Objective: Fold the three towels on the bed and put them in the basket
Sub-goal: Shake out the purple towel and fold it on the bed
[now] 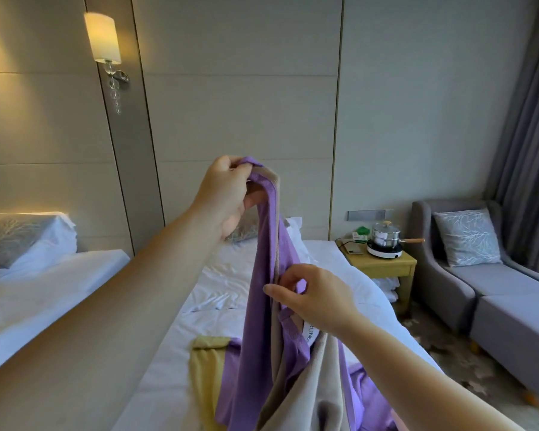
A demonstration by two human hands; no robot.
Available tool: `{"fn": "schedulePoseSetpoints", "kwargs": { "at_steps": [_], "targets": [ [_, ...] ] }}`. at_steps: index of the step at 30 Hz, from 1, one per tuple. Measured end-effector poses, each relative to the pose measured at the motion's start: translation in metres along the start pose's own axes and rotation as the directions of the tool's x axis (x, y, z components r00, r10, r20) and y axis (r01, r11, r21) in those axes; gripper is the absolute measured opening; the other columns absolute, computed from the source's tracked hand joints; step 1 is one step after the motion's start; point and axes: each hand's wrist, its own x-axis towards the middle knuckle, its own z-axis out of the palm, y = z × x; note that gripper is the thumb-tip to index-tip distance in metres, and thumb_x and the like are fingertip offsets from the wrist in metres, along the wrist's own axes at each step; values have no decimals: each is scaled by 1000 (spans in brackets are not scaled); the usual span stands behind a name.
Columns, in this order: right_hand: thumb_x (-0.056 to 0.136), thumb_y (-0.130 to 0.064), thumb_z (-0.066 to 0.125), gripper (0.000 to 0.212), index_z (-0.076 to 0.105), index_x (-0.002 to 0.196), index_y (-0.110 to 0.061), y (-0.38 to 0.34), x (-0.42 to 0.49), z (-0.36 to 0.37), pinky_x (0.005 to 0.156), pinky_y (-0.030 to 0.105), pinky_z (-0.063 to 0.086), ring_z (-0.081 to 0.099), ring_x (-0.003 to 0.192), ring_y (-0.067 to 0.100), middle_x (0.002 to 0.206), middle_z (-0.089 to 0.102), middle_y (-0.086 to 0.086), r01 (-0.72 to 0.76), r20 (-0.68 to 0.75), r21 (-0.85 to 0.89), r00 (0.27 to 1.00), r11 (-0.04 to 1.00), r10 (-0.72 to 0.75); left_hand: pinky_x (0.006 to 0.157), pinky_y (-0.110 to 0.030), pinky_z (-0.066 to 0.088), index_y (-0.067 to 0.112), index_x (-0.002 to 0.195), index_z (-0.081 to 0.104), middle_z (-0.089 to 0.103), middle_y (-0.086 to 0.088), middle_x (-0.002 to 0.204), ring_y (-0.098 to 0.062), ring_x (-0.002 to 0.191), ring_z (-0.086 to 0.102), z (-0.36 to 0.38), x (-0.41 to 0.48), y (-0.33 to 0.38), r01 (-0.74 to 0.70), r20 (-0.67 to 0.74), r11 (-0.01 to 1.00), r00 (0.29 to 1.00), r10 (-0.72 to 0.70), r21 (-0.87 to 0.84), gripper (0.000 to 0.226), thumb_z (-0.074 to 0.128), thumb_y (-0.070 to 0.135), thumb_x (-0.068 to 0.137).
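Observation:
A purple and beige towel [263, 306] hangs in the air over the white bed [218, 290]. My left hand [226, 194] is raised high and grips its top corner. Lower down, my right hand [311, 293] pinches the towel's edge between thumb and fingers, just above a white label. The towel's lower part drapes down out of the frame. Another towel [207, 365], yellow with a purple part, lies flat on the bed under the hanging one and is partly hidden. No basket is in view.
A second bed with pillows [28, 262] stands to the left. A wooden bedside table [383, 265] to the right carries a steel pot on a small cooker [385, 241]. A grey armchair with a cushion [467, 244] and a footstool fill the right side, by curtains.

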Motion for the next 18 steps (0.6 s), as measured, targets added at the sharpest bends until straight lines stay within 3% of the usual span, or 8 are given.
{"fn": "schedulePoseSetpoints", "kwargs": {
  "at_steps": [3, 6, 9, 13, 16, 18],
  "targets": [
    [58, -81, 51, 47, 53, 67, -34, -1, -3, 13, 57, 19, 37, 53, 70, -6, 74, 59, -24, 19, -3, -46, 1000, 999, -20, 59, -30, 57, 8, 88, 50, 59, -15, 86, -21, 68, 61, 1, -6, -3, 7, 24, 1000, 1000, -6, -31, 19, 37, -1, 98],
    [72, -55, 58, 24, 51, 71, -32, 0, -2, 24, 54, 23, 32, 55, 73, 3, 76, 56, -18, 44, -19, -208, 999, 977, -49, 58, -29, 55, 10, 89, 50, 61, -11, 79, -18, 65, 62, 0, -8, 2, -28, 21, 998, 999, 30, -64, 20, 37, 0, 98],
    [79, -40, 57, 10, 58, 83, -31, 10, 0, 22, 61, 27, 42, 59, 82, 12, 87, 62, -13, 1, 47, -251, 999, 968, 11, 51, -20, 52, 14, 85, 51, 63, 0, 63, -7, 53, 60, -17, -1, 14, -70, -74, 994, 995, 64, -81, 21, 40, 3, 99],
    [82, -36, 63, 13, 54, 80, -28, 18, 3, 2, 70, 33, 49, 57, 70, 11, 76, 63, -9, -109, 123, -44, 986, 993, 113, 54, -16, 48, 21, 84, 53, 58, 2, 71, -5, 53, 57, -42, 6, 18, -22, -116, 997, 993, 31, 80, 20, 43, 11, 99],
    [79, -31, 69, 12, 59, 79, -25, 6, -4, -5, 61, 22, 44, 50, 57, 1, 70, 61, -11, -51, 236, 286, 972, 957, -18, 58, -19, 46, 23, 84, 50, 54, 2, 76, -9, 63, 55, -36, 1, 5, 14, -49, 954, 999, 1, 300, 22, 39, 15, 101],
    [75, -36, 72, 12, 66, 83, -28, -7, -14, 0, 62, 14, 42, 50, 59, -1, 71, 62, -14, 5, 272, 455, 951, 891, -145, 49, -16, 46, 24, 85, 50, 54, 2, 75, -8, 55, 54, -25, -5, -2, 33, -9, 952, 999, -32, 304, 22, 38, 15, 101]
  ]
}}
